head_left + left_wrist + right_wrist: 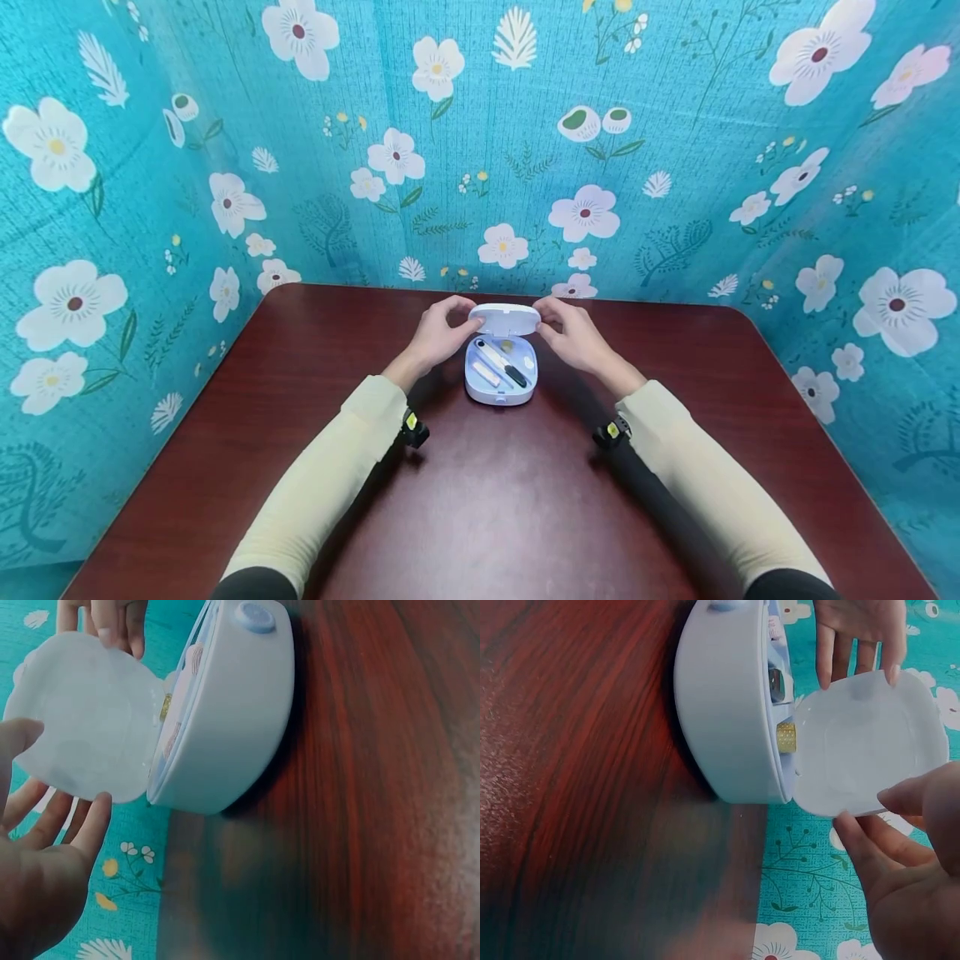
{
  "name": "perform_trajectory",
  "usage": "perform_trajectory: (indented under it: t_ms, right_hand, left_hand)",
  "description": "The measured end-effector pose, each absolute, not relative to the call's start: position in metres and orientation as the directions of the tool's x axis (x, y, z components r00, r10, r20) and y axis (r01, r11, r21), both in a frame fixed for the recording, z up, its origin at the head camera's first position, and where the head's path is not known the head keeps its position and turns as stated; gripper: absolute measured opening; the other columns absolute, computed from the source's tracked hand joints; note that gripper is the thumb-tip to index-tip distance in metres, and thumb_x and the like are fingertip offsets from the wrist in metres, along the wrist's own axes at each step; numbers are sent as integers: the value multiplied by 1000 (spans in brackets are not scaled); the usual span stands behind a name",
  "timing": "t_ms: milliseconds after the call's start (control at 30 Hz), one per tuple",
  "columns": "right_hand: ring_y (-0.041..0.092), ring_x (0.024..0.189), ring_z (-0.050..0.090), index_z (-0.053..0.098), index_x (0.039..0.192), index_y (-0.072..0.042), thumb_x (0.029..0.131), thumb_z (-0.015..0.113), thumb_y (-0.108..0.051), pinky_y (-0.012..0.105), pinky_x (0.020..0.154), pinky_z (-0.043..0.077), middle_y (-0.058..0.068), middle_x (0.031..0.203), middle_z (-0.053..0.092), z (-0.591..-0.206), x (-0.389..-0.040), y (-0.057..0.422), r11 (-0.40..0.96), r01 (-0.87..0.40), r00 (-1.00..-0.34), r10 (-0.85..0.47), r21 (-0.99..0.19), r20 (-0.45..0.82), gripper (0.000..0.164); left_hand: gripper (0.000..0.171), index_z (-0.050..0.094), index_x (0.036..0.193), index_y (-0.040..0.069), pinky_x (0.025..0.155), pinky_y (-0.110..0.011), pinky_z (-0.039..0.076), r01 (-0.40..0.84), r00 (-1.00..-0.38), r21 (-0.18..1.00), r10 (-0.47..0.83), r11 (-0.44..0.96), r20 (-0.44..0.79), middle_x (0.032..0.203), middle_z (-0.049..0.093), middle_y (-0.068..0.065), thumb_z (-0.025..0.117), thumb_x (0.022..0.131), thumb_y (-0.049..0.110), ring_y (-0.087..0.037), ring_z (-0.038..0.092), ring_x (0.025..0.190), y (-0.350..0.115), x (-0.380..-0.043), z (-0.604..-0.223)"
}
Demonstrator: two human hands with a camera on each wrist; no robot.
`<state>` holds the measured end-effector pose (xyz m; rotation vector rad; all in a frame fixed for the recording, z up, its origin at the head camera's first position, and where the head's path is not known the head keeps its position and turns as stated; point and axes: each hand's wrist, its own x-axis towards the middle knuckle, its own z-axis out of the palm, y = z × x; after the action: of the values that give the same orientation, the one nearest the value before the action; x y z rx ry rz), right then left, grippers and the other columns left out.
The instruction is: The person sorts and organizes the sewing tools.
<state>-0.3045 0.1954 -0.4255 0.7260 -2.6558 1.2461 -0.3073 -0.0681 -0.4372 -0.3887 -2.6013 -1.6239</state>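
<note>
A small white case (501,400) with rounded corners sits on the table, its hinged lid (504,320) raised. My left hand (441,333) pinches the lid's left edge, thumb on the inner face and fingers behind. At the opposite edge my right hand (573,335) pinches the lid too, as the right wrist view also shows. Inside the case lie a slim tool with a dark end (515,376), a pale pink-and-white piece (486,373) and a gold dimpled thimble (786,738). A round button (256,616) stands out on the case's front.
The dark red wooden table (502,500) ends a little behind the case. Past its far edge hangs a turquoise flowered cloth (465,208), which also runs along both sides. Small black cameras are strapped at both wrists.
</note>
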Motion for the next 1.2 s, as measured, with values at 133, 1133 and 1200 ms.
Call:
perform_trajectory:
  t_ms: [133, 1133, 1200]
  right_hand:
    - [29, 103, 68, 64, 122, -3, 99, 60, 1, 48, 94, 55, 16, 116, 70, -425, -300, 198, 552, -466, -875, -406, -691, 265, 23]
    - [28, 113, 67, 63, 123, -8, 98, 64, -2, 46, 99, 53, 12, 123, 67, -435, -284, 202, 572, -446, -874, -442, -688, 200, 26]
    - [28, 114, 67, 62, 125, -7, 97, 67, -4, 47, 100, 52, 12, 123, 67, -434, -283, 202, 568, -442, -873, -451, -694, 186, 28]
  left_hand:
    - [29, 68, 119, 15, 105, -43, 47, 233, -961, 891, 235, 391, 148, 122, 67, -3, 76, 95, 27, -21, 60, 117, -70, -305, -438]
    - [63, 54, 143, 13, 107, -44, 47, 217, -902, 903, 430, 371, 40, 140, 55, -4, 75, 93, 45, -26, 57, 128, -75, -294, -449]
    - [60, 55, 141, 15, 107, -44, 46, 222, -901, 903, 431, 368, 46, 140, 55, -4, 76, 92, 43, -26, 57, 128, -76, -294, -450]
